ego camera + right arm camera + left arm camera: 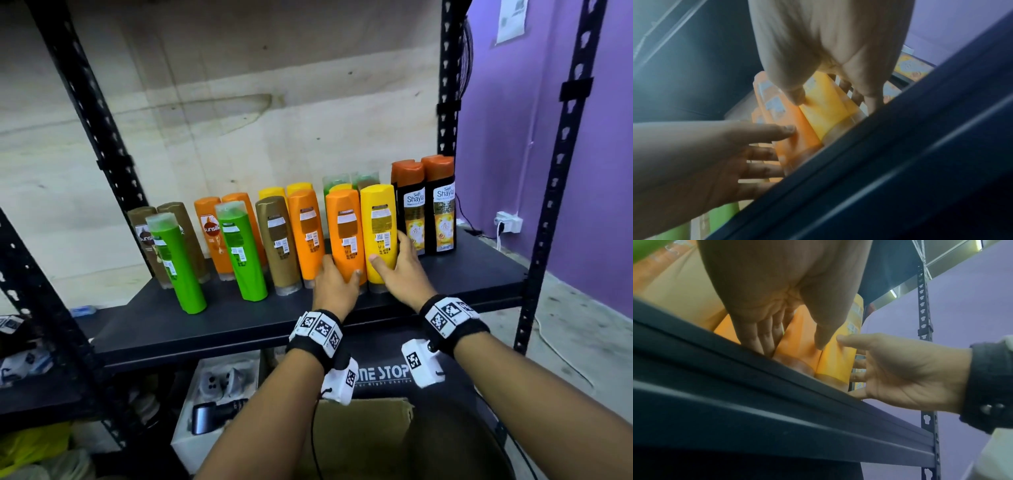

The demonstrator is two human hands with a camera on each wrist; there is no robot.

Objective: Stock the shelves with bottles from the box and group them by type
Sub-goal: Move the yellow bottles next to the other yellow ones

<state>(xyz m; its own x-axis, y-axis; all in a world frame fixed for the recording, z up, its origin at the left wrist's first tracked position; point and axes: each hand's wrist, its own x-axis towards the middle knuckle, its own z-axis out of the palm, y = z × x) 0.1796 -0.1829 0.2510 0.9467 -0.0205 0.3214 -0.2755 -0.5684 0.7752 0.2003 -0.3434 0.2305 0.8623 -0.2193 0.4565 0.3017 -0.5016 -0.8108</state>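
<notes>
Bottles: two rows stand cap-down on the black shelf [239, 318], with backs and labels facing out.
Orange bottle [346, 236]: front row, right of centre, touching the yellow bottle [378, 233] beside it.
Left hand [337, 284]: wrapped around the lower part of the orange bottle, thumb on its front, fingers [764, 337] reaching behind its left side.
Right hand [400, 270]: gripping the lower part of the yellow bottle, thumb on the front, fingers [857, 95] curled around its right side.
Green bottles [178, 263]: two in the front row on the left, leaning.
Brown bottle [279, 243]: front row, between a green bottle and another orange one.
Black bottles [426, 209]: two with orange caps at the far right, upright, just beside the yellow bottle.
Cardboard box [359, 435]: below the shelf, between the forearms, flap open.
Wall [513, 137]: purple, right of the rack.
</notes>
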